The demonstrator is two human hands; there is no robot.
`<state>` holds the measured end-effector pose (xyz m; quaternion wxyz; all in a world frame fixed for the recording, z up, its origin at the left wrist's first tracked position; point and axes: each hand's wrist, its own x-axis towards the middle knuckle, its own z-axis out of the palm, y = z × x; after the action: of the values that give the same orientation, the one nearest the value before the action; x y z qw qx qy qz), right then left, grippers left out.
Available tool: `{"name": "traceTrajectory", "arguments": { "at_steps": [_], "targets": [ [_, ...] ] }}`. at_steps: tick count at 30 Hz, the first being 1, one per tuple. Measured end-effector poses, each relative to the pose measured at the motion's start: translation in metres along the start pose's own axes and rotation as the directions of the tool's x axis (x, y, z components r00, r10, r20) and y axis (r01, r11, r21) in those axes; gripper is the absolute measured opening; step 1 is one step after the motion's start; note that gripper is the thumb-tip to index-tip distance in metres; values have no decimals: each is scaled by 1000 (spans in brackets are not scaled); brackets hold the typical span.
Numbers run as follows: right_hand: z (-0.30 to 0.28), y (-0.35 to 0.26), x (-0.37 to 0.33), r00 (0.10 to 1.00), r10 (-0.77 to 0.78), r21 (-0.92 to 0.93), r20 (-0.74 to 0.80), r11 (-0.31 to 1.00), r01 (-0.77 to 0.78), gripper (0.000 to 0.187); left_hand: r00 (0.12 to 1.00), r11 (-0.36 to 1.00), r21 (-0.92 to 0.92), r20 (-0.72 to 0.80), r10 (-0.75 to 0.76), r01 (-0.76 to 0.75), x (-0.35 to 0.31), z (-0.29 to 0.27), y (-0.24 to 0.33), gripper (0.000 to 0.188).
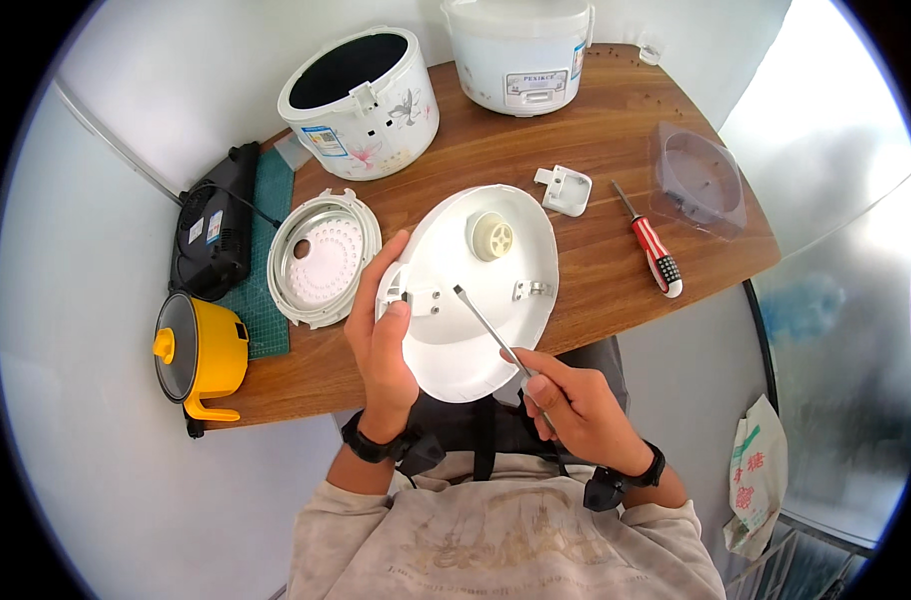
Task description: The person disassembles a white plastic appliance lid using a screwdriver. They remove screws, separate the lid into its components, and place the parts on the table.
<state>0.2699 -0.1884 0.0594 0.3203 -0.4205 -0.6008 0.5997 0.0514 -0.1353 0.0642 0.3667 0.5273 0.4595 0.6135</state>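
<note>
My left hand (386,355) grips the left edge of a white rice cooker lid shell (466,345), its thumb beside a latch opening. The lid is tilted with its hollow inner side toward me, above the table's front edge. Inside it are a round cream vent piece (494,240) and a metal clip (534,290). My right hand (581,405) is closed around a screwdriver (489,327), whose handle is mostly hidden in the fingers. The tip is over the lid's hollow; whether it touches the shell I cannot tell.
On the wooden table (596,285) are an open rice cooker body (376,135), another cooker (521,60), a round inner lid (321,260), a small white part (568,190), a red-handled screwdriver (656,255) and a clear plastic tray (701,175). At left stand a yellow pot (219,350) and black appliance (216,230).
</note>
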Motion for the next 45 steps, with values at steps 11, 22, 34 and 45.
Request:
{"name": "traceTrajectory", "arguments": {
  "at_steps": [11, 22, 34, 45],
  "targets": [
    [10, 8, 0, 999, 2, 51, 40, 999, -4, 37, 996, 998, 33, -66, 65, -62, -2, 3, -2, 72],
    [12, 0, -1, 992, 54, 90, 112, 994, -65, 38, 986, 986, 98, -84, 141, -132, -5, 4, -5, 73],
    [0, -17, -6, 924, 129, 497, 360, 812, -307, 47, 934, 931, 100, -36, 356, -351, -11, 4, -14, 64],
    [-3, -24, -3, 952, 118, 241, 284, 952, -190, 43, 954, 934, 195, 34, 297, -298, -11, -5, -8, 72]
  ]
}}
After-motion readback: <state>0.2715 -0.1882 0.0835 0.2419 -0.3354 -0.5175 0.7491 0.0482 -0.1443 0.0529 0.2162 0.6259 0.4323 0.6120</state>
